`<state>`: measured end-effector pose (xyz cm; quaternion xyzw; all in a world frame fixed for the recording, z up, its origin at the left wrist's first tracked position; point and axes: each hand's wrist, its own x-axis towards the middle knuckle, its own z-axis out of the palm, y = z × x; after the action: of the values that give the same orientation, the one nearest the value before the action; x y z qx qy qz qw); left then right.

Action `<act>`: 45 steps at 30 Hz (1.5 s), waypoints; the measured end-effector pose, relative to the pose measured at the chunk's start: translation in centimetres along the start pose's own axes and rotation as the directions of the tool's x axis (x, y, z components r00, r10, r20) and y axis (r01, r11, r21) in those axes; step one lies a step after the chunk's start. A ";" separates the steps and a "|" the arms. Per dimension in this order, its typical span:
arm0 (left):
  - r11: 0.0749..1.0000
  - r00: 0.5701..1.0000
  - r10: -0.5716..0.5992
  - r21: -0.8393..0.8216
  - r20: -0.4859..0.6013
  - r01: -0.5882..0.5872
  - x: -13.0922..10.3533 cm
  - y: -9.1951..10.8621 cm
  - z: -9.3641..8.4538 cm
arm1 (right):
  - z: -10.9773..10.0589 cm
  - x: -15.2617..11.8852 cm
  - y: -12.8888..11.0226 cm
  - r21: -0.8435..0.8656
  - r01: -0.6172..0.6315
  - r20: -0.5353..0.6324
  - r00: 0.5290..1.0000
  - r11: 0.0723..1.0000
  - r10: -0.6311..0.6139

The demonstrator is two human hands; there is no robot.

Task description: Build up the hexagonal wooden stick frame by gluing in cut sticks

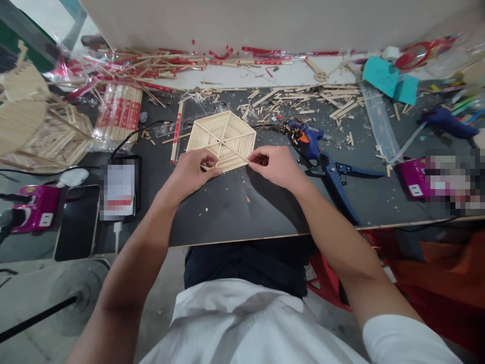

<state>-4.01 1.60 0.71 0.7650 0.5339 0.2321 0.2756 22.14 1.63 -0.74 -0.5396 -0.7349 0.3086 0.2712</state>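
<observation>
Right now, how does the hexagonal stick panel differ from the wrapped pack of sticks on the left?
The hexagonal panel is six-sided with spokes; the stick pack is roughly rectangular. The panel is bare; the pack is in clear plastic with red markings. The left hand and right hand touch the panel; neither touches the pack. Both consist of pale sticks.

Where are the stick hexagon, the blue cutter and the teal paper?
Stick hexagon [221,142]: head view, hub where spokes meet.
Blue cutter [333,173]: head view, near where handles join.
Teal paper [382,77]: head view, larger left part.
</observation>
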 end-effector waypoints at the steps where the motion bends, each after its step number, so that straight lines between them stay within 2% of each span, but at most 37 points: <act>1: 1.000 1.000 0.001 -0.002 0.001 -0.001 0.0 -0.1 0.0 | 0.0 0.0 -0.1 0.000 -0.009 -0.007 1.000 1.000 0.009; 8: 1.000 1.000 -0.001 -0.016 0.024 0.001 0.1 0.0 0.1 | 0.1 0.1 -0.4 0.032 -0.072 -0.022 0.997 0.997 0.073; 19: 0.999 0.998 0.035 0.017 0.049 -0.036 0.1 -0.1 -0.2 | 0.2 0.3 -0.1 0.038 -0.061 0.003 0.998 0.997 0.061; 27: 0.998 0.998 0.049 0.025 0.040 -0.050 -0.4 0.1 -0.5 | -0.4 0.5 0.3 0.065 -0.043 0.077 0.996 0.997 0.038; 34: 0.976 0.987 0.158 0.150 0.020 -0.159 -1.0 0.1 -1.3 | 0.2 0.1 0.1 0.041 -0.015 0.007 1.000 0.999 0.015; 39: 0.960 0.973 0.214 0.164 0.085 -0.226 -1.0 -0.6 -1.5 | 0.5 0.0 0.0 0.023 0.009 -0.010 1.000 1.000 -0.008; 45: 0.990 0.990 0.110 0.076 0.084 -0.116 -0.6 -0.7 -1.1 | 0.7 0.0 -0.2 0.047 -0.007 -0.024 1.000 0.999 0.008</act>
<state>-5.40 1.37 1.03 0.8131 0.4873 0.1950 0.2519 21.50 1.50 -1.07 -0.5396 -0.7221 0.3200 0.2915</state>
